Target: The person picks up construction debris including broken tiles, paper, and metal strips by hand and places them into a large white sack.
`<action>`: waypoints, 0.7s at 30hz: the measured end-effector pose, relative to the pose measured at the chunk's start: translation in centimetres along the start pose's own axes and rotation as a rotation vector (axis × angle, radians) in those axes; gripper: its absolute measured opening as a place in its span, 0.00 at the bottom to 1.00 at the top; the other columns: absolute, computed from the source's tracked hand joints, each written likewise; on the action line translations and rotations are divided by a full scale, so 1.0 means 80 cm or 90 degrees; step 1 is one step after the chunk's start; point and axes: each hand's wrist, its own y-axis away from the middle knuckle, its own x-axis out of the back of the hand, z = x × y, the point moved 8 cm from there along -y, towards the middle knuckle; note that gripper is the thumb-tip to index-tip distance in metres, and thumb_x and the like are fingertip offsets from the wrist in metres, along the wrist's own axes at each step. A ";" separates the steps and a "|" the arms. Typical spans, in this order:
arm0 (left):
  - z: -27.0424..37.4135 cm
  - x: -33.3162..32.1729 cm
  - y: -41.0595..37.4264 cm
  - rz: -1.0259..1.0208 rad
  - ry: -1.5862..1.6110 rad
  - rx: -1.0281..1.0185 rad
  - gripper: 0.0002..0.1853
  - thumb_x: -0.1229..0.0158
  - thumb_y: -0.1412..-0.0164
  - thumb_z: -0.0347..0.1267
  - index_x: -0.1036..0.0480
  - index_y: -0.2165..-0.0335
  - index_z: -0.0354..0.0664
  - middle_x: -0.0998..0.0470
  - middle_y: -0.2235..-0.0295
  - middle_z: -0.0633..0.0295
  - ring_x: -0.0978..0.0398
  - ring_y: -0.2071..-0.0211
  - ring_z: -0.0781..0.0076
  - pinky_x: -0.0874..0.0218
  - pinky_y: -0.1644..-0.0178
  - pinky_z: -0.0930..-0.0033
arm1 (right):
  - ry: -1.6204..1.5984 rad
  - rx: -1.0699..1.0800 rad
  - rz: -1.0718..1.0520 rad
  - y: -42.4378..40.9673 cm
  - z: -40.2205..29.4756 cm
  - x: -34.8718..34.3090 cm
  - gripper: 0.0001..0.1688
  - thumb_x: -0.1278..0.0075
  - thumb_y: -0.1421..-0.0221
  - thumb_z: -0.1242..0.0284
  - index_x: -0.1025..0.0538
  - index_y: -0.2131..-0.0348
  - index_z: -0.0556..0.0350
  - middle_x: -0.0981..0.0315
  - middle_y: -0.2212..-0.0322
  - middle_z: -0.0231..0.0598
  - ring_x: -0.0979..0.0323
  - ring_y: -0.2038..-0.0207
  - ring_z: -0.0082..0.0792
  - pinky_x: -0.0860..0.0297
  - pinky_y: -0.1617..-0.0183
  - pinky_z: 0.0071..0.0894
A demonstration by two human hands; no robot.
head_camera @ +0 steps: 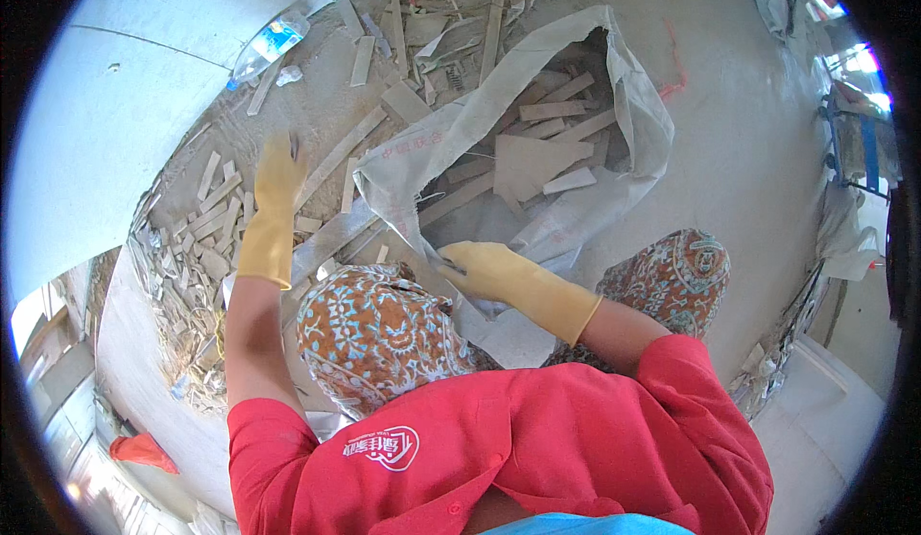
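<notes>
Both my hands wear yellow rubber gloves. My right hand grips the near edge of a large white woven sack, whose mouth gapes upward. Inside the sack lie broken strips and flat pieces of board. My left hand is stretched out over the dusty floor, left of the sack; it is blurred, and whether it holds anything is hidden. Just below and left of it lies a heap of small broken strips. A long narrow strip rests on the floor between my left hand and the sack.
A plastic bottle with a blue label lies beside a pale panel at the upper left. More strips and scraps are scattered beyond the sack. Fine rubble runs along the left. A red cloth or bag lies at the lower left.
</notes>
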 end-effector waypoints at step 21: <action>-0.065 -0.072 0.108 -0.106 -0.080 -0.086 0.25 0.35 0.48 0.36 0.27 0.52 0.40 0.24 0.52 0.47 0.27 0.48 0.46 0.36 0.44 0.52 | -0.010 -0.014 0.026 0.002 -0.029 0.013 0.21 0.54 0.36 0.57 0.25 0.59 0.56 0.24 0.62 0.57 0.27 0.57 0.62 0.31 0.52 0.55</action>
